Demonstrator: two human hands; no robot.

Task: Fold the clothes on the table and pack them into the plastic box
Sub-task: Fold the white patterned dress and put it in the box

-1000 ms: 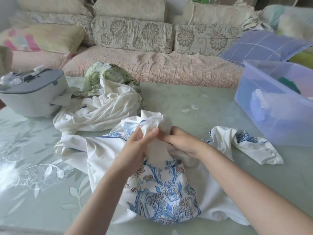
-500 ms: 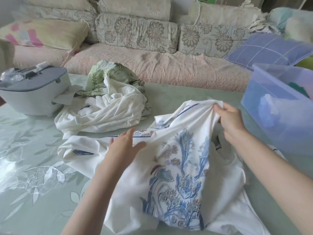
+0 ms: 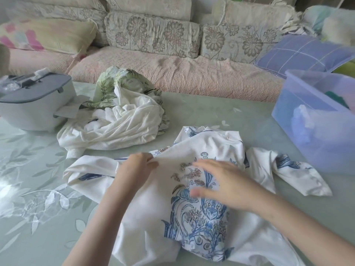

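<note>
Two hands work on one white shirt (image 3: 211, 146) with a blue flower print, which lies crumpled on the table (image 3: 221, 116) close in front of the person. The left hand (image 3: 134, 171) pinches a fold of cloth near the shoulder. The right hand (image 3: 224, 183), blurred, lies spread and flat on the print, fingers straight. The plastic box (image 3: 307, 131) stands on the table to the right, partly filled, and a pile of clothes (image 3: 119, 127) sits just beyond the shirt.

The shirt is not yet flat: its body is bunched and the sleeve (image 3: 299, 175) towards the box is twisted. If the flat hand sweeps while the other holds only a small pinch, the cloth may slide on the smooth tabletop, and creases get pressed in rather than out. A fold made over that twisted sleeve would likely come out lumpy and sit badly in the box.
</note>
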